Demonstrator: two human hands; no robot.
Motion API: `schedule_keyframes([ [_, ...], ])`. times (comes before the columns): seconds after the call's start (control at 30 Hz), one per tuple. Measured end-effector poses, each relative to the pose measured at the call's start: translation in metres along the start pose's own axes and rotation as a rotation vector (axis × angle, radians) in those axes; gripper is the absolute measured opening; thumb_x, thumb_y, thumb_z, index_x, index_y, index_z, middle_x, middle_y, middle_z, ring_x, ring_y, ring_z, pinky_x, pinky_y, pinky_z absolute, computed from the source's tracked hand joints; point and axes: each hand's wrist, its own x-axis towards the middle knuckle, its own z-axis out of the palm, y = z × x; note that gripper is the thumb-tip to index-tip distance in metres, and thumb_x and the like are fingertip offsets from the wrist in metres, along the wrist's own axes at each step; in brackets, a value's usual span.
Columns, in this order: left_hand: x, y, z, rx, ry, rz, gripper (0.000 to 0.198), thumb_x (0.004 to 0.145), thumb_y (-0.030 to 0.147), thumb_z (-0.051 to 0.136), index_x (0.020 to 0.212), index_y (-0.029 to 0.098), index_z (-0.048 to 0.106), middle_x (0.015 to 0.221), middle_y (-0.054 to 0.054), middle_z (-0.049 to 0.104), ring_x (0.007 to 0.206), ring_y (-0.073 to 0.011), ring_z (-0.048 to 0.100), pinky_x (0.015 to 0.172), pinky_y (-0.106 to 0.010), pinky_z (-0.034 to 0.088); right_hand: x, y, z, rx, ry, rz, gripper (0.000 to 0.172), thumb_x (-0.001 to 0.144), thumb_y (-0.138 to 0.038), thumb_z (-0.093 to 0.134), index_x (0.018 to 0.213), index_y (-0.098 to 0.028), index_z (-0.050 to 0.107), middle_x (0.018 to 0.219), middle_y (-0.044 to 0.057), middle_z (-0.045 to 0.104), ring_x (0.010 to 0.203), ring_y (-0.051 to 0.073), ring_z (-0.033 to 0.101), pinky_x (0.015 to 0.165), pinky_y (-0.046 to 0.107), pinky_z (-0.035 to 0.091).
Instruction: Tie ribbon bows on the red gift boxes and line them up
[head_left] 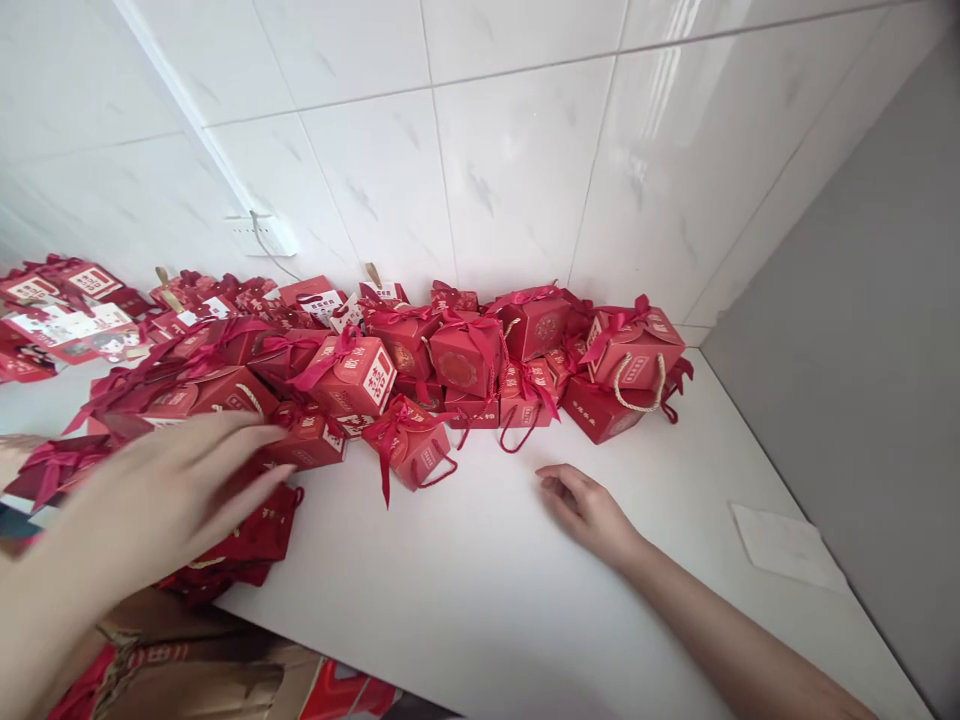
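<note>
My left hand [161,495], somewhat blurred, reaches over red gift boxes at the left with its fingers stretched and thumb apart. I see nothing held in it. Just beyond its fingertips sits a small red gift box [306,440], and below the hand lies a dark red gift bag [262,530], partly hidden by it. My right hand [589,510] rests low over the white table [450,580], fingers loosely curled with a gap to the thumb, and holds nothing. Nearest to it are a gift box with a cord handle [600,408] and a tilted ribboned box [412,445].
More ribboned red boxes [341,375] are heaped along the tiled wall [517,170]. A wall socket [259,237] has a cable. Under the table's front edge stands an open cardboard box [225,690]. A grey panel [862,300] bounds the right, beside a flat white patch [787,545].
</note>
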Motion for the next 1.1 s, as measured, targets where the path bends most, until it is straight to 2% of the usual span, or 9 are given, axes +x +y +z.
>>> schedule_keyframes([
  [0.07, 0.030, 0.017, 0.027, 0.091, -0.218, -0.010, 0.058, 0.092, 0.067, 0.034, 0.124, 0.024, 0.057, 0.125, -0.002, 0.062, 0.109, -0.0253, 0.062, 0.096, -0.040, 0.049, 0.001, 0.001, -0.002, 0.074, -0.001, 0.029, 0.023, 0.098, -0.032, 0.046, 0.118, -0.024, 0.054, 0.102, 0.006, 0.065, 0.090, 0.021, 0.064, 0.080, 0.034, 0.054],
  [0.13, 0.053, 0.035, 0.054, 0.125, -0.421, -0.058, 0.065, 0.090, 0.070, 0.034, 0.129, 0.022, 0.054, 0.121, -0.009, 0.064, 0.101, -0.0289, 0.066, 0.083, -0.037, 0.053, 0.001, 0.001, -0.002, 0.113, -0.005, 0.040, 0.023, 0.098, -0.033, 0.046, 0.117, -0.024, 0.054, 0.100, 0.006, 0.065, 0.091, 0.021, 0.064, 0.081, 0.035, 0.053],
  [0.27, 0.071, 0.057, 0.095, 0.185, -0.527, -0.184, 0.088, 0.081, 0.077, 0.041, 0.128, 0.004, 0.054, 0.114, -0.027, 0.065, 0.101, -0.0431, 0.066, 0.083, -0.047, 0.051, 0.003, -0.001, -0.001, 0.122, 0.003, 0.048, 0.023, 0.097, -0.034, 0.047, 0.116, -0.025, 0.056, 0.098, 0.005, 0.066, 0.087, 0.022, 0.064, 0.078, 0.036, 0.053],
  [0.4, 0.074, 0.075, 0.105, -0.026, -0.602, -0.149, 0.094, 0.080, 0.074, 0.047, 0.137, 0.000, 0.045, 0.122, -0.031, 0.061, 0.110, -0.0447, 0.063, 0.088, -0.048, 0.049, 0.006, -0.005, 0.000, 0.111, 0.021, 0.036, 0.023, 0.097, -0.035, 0.047, 0.115, -0.025, 0.056, 0.099, 0.006, 0.066, 0.086, 0.022, 0.063, 0.077, 0.037, 0.052],
  [0.57, 0.089, 0.114, 0.094, -0.393, -0.614, 0.088, 0.088, 0.067, 0.064, 0.071, 0.138, 0.018, 0.050, 0.130, -0.018, 0.061, 0.110, -0.0387, 0.064, 0.084, -0.039, 0.050, 0.006, -0.012, -0.003, 0.172, 0.095, -0.011, 0.033, 0.098, -0.043, 0.046, 0.125, -0.025, 0.050, 0.125, 0.010, 0.057, 0.099, 0.023, 0.061, 0.088, 0.040, 0.051],
  [0.67, 0.098, 0.132, 0.099, -0.634, -0.602, 0.230, 0.093, 0.058, 0.057, 0.083, 0.140, 0.027, 0.050, 0.130, -0.011, 0.063, 0.110, -0.0348, 0.064, 0.085, -0.035, 0.050, 0.006, -0.012, -0.005, 0.256, 0.153, -0.015, 0.039, 0.100, -0.047, 0.041, 0.131, -0.024, 0.047, 0.129, 0.011, 0.054, 0.111, 0.025, 0.057, 0.095, 0.041, 0.048],
  [0.83, 0.095, 0.148, 0.141, -1.090, -0.489, 0.216, 0.054, 0.086, 0.048, 0.063, 0.135, 0.026, 0.053, 0.130, -0.008, 0.062, 0.119, -0.0257, 0.058, 0.098, -0.035, 0.046, 0.009, -0.008, -0.010, 0.480, 0.128, 0.044, 0.044, 0.101, -0.054, 0.031, 0.130, -0.024, 0.046, 0.133, 0.010, 0.055, 0.108, 0.023, 0.061, 0.099, 0.041, 0.048],
  [0.97, 0.078, 0.158, 0.180, -1.414, -0.439, 0.195, 0.056, 0.083, 0.043, 0.069, 0.132, 0.023, 0.052, 0.138, -0.011, 0.054, 0.128, -0.0278, 0.052, 0.107, -0.040, 0.041, 0.008, -0.012, -0.017, 0.571, 0.060, -0.096, 0.055, 0.098, -0.064, 0.033, 0.134, -0.023, 0.045, 0.139, 0.012, 0.050, 0.124, 0.027, 0.053, 0.106, 0.043, 0.042],
  [1.1, 0.064, 0.167, 0.197, -1.549, -0.324, 0.133, 0.057, 0.079, 0.040, 0.074, 0.129, 0.022, 0.054, 0.130, -0.010, 0.058, 0.122, -0.0279, 0.056, 0.106, -0.039, 0.043, 0.006, -0.015, -0.019, 0.586, -0.113, -0.136, 0.063, 0.092, -0.062, 0.051, 0.140, -0.024, 0.038, 0.143, 0.013, 0.049, 0.129, 0.029, 0.050, 0.108, 0.045, 0.041],
])
